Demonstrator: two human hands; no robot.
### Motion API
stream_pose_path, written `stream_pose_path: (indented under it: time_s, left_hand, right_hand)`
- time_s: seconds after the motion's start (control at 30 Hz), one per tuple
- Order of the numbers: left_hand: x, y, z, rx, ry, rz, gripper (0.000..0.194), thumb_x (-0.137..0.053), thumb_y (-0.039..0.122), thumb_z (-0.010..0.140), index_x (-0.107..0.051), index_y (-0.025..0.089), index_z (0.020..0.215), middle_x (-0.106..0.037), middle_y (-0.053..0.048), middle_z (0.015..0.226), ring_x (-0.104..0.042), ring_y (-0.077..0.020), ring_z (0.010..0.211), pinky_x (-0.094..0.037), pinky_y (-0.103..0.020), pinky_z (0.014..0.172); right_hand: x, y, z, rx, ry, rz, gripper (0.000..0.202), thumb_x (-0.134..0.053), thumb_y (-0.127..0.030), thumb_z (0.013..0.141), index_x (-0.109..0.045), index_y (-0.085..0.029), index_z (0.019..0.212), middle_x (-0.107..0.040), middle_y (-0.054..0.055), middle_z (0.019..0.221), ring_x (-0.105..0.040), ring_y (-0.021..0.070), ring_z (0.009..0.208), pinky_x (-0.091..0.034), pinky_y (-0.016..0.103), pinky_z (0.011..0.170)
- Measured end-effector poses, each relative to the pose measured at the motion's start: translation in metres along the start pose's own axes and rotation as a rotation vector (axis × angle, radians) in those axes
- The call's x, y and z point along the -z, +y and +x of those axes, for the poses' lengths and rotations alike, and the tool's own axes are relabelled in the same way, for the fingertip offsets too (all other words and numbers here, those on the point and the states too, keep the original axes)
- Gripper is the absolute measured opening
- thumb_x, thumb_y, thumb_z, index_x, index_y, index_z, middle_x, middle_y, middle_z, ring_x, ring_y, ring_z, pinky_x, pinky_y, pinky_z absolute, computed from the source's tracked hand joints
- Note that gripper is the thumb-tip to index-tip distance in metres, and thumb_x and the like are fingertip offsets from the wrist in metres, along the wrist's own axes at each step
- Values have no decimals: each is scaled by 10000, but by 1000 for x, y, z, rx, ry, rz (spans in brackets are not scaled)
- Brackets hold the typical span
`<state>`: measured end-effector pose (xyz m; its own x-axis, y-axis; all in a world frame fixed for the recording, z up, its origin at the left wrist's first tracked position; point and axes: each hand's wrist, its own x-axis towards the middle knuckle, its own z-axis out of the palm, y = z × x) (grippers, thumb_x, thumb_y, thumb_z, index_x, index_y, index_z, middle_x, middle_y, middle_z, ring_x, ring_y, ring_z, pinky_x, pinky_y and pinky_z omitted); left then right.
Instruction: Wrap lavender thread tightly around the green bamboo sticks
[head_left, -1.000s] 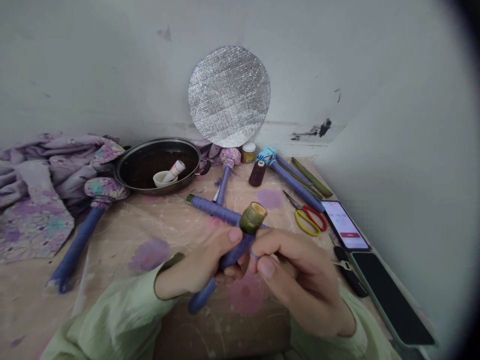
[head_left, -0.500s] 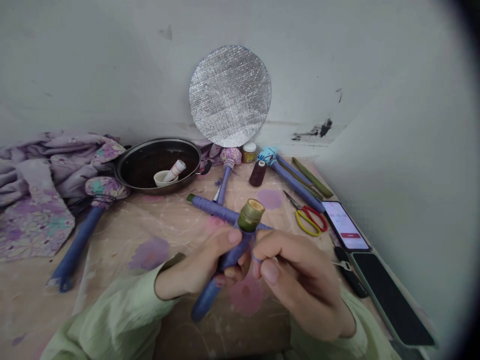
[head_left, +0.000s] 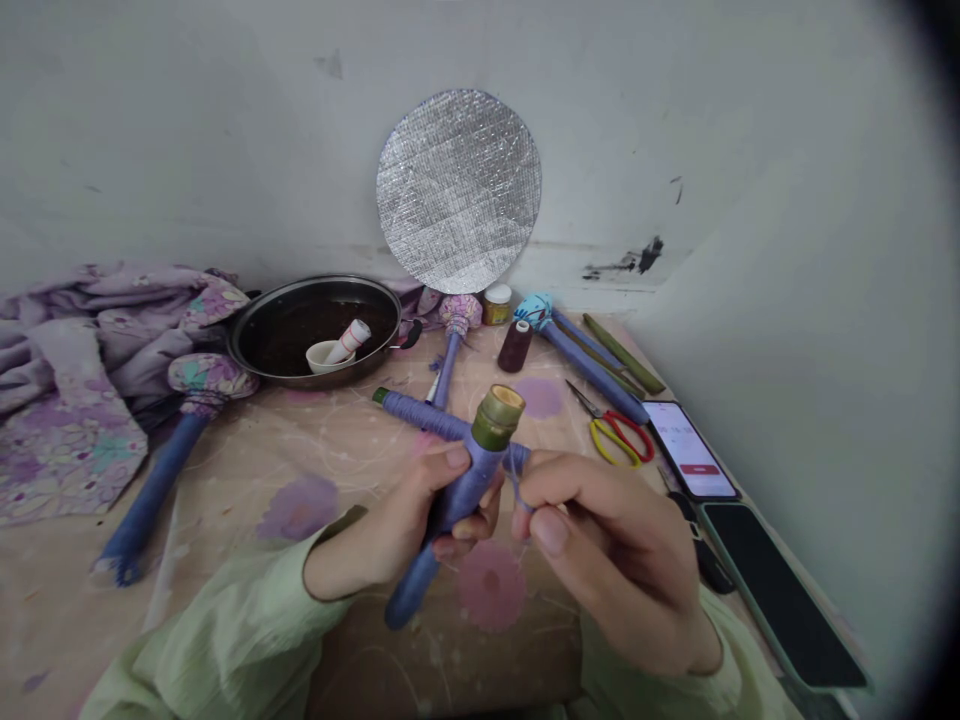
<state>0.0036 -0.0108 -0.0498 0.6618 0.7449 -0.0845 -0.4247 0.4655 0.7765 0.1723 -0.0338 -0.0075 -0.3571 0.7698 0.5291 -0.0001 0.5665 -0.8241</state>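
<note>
A bamboo stick wrapped in purple-blue thread is in my left hand, its bare green end pointing up and away from me. My left thumb presses on the wrapping and the fingers curl beneath. To the right of the stick, my right hand pinches a strand of purple thread that runs up to the stick just below the bare end. Behind it, on the table, lies a bamboo piece wound with purple thread, partly hidden by the held stick.
Beyond stand a dark thread cone and a wide pan with a small cup. Scissors and two phones lie on the right. A padded cloth-headed stick is at left; a silver disc leans on the wall.
My right hand has moved slightly right, away from the stick, so the strand now shows stretched. My left hand and the stick's bare end have shifted a little left and up.
</note>
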Motion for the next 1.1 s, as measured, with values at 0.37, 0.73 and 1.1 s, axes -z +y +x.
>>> stream_pose_path:
  time_s: [0.37, 0.73, 1.1]
  left_hand:
    - [3, -7, -6, -180, 78, 224, 332, -552, 526, 976, -582, 196, 959, -573, 22, 742, -519, -103, 614, -435, -221, 581]
    - [-10, -1, -10, -196, 77, 293, 339, -652, 498, 935, -455, 222, 924, -554, 62, 719, -471, -53, 473, -378, -176, 454]
    - [-11, 5, -12, -199, 104, 397, 271, -601, 467, 977, -539, 204, 954, -397, 68, 675, -335, -65, 550, -263, -190, 487]
  right_hand:
    - [-4, 2, -2, -34, 6, -82, 125, -546, -143, 928, -604, -213, 841, -612, -16, 667, -480, 109, 504, -431, 266, 509]
    - [-5, 3, -4, -22, 67, -39, 148, -543, -111, 961, -621, -226, 908, -666, -22, 682, -615, 122, 562, -465, 247, 513]
    - [1, 4, -7, -20, 100, -110, 185, -547, -78, 952, -611, -246, 911, -614, -48, 702, -522, 84, 556, -436, 206, 524]
